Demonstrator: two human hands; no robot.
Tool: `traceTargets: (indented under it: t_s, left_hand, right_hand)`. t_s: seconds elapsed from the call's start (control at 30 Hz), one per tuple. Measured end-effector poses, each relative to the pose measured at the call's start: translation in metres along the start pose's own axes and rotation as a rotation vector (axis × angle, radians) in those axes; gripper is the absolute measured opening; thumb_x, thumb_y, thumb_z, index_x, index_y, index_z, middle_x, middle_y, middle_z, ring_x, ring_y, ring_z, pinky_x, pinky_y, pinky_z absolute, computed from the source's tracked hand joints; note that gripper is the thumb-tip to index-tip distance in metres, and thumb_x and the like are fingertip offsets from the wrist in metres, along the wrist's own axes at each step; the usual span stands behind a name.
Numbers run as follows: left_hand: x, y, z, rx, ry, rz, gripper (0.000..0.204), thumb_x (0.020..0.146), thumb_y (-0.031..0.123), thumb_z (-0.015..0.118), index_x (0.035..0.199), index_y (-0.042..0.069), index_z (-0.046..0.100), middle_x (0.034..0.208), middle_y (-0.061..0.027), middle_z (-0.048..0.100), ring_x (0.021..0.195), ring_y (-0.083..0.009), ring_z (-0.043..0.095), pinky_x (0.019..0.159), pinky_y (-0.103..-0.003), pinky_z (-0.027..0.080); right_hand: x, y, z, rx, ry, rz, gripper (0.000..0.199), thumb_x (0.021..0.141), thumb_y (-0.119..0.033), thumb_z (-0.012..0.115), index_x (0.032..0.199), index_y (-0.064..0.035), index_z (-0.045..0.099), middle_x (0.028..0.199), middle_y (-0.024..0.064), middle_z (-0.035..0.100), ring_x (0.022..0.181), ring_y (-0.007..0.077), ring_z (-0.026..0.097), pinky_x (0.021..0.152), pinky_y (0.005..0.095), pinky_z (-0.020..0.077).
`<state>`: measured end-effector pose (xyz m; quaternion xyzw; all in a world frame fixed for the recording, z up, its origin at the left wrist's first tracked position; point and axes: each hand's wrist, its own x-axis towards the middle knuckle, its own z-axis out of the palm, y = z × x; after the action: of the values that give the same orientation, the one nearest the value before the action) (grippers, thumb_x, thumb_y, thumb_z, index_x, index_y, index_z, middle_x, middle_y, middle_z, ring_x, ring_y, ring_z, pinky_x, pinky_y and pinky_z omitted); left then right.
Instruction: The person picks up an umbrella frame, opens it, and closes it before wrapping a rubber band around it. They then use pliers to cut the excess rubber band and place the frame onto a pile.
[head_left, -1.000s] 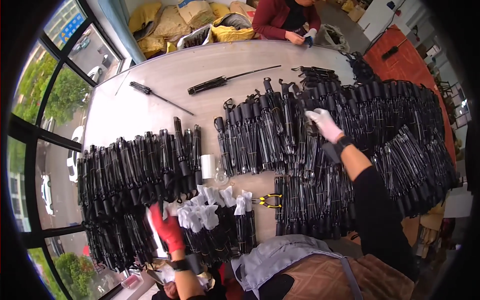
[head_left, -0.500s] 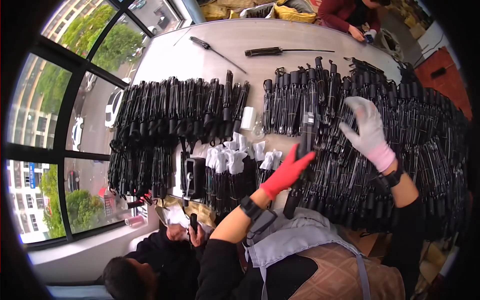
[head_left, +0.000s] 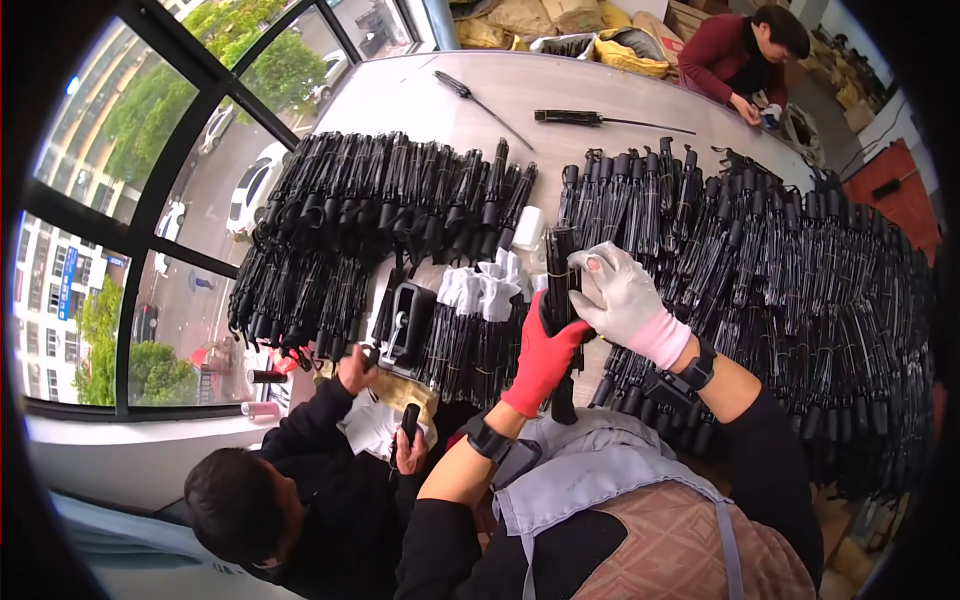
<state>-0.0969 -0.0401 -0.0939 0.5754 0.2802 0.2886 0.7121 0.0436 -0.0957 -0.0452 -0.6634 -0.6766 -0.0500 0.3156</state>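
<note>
A folded black umbrella frame (head_left: 561,262) stands roughly upright in front of me, its thin ribs bundled together. My left hand (head_left: 541,352), in a red glove, is wrapped round its lower part. My right hand (head_left: 622,300), gloved in white with a pink cuff, is at the frame's upper right side. Its fingers are curled into a pinch against the ribs; what they pinch is hidden. Bundles of similar umbrella frames (head_left: 760,290) cover the table to the right. Just left of my hands lie frames with white wrappings (head_left: 482,290) over their ends.
More umbrella frames (head_left: 370,195) lie in rows at the left. Two single frames with extended shafts (head_left: 568,117) rest on the far table (head_left: 400,100). A black clamp-like device (head_left: 408,325) sits at the near edge. One co-worker (head_left: 250,500) sits close left, another (head_left: 735,60) at the far right.
My right hand has come left from above the right pile to the frame in my left hand, its fingers closing. The view has shifted. The near co-worker's hand has reached towards the table edge.
</note>
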Motion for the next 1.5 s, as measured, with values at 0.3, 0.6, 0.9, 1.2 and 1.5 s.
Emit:
traceTargets:
  t_s: [0.3,0.6,0.9,1.2,1.5]
  left_hand:
    - [-0.009,-0.016,-0.044,0.846,-0.017,0.204,0.048,0.075,0.018,0.076,0.117,0.007,0.057,0.096,-0.0138,0.067,0.083,-0.0308,0.065,0.074,-0.035,0.051]
    - [-0.017,0.014,-0.064,0.113,-0.636,-0.392,0.041,0.081,0.021,0.073,0.118,0.008,0.061,0.081,-0.0065,0.067,0.074,-0.0185,0.065,0.067,-0.030,0.050]
    - [0.052,0.064,0.001,-0.745,-0.459,-0.099,0.041,0.090,0.023,0.067,0.122,0.002,0.053,0.092,-0.0040,0.063,0.080,-0.0135,0.062,0.073,-0.028,0.052]
    - [0.064,0.089,0.019,-0.880,-0.078,-0.092,0.032,0.092,0.022,0.064,0.116,0.004,0.054,0.080,-0.0026,0.058,0.072,-0.0157,0.060,0.068,-0.032,0.052]
    - [0.071,0.069,0.016,-0.719,-0.011,0.015,0.036,0.087,0.029,0.069,0.107,0.001,0.060,0.082,-0.0062,0.060,0.071,-0.0181,0.059,0.065,-0.035,0.051]
  right_hand:
    - [-0.040,-0.033,0.000,0.554,-0.318,0.514,0.015,0.080,-0.012,0.061,0.076,0.0000,0.052,0.068,0.0056,0.052,0.062,0.0182,0.050,0.061,0.0307,0.0429]
    - [-0.099,0.006,-0.052,1.826,0.092,1.180,0.022,0.097,-0.026,0.050,0.087,-0.0097,0.060,0.068,-0.0010,0.055,0.047,0.0096,0.046,0.039,0.0214,0.0305]
    - [-0.093,-0.042,-0.014,1.649,0.038,1.009,0.036,0.090,-0.037,0.061,0.101,-0.0031,0.060,0.081,0.0077,0.063,0.061,0.0207,0.059,0.052,0.0305,0.0460]
    - [-0.017,-0.048,-0.033,0.430,0.008,0.447,0.042,0.094,-0.035,0.058,0.105,0.0048,0.054,0.076,0.0120,0.059,0.073,0.0173,0.060,0.064,0.0312,0.0476]
    - [-0.011,-0.049,-0.013,0.874,-0.032,0.472,0.034,0.100,-0.031,0.047,0.103,0.0025,0.053,0.079,0.0065,0.061,0.068,0.0151,0.059,0.060,0.0261,0.0456]
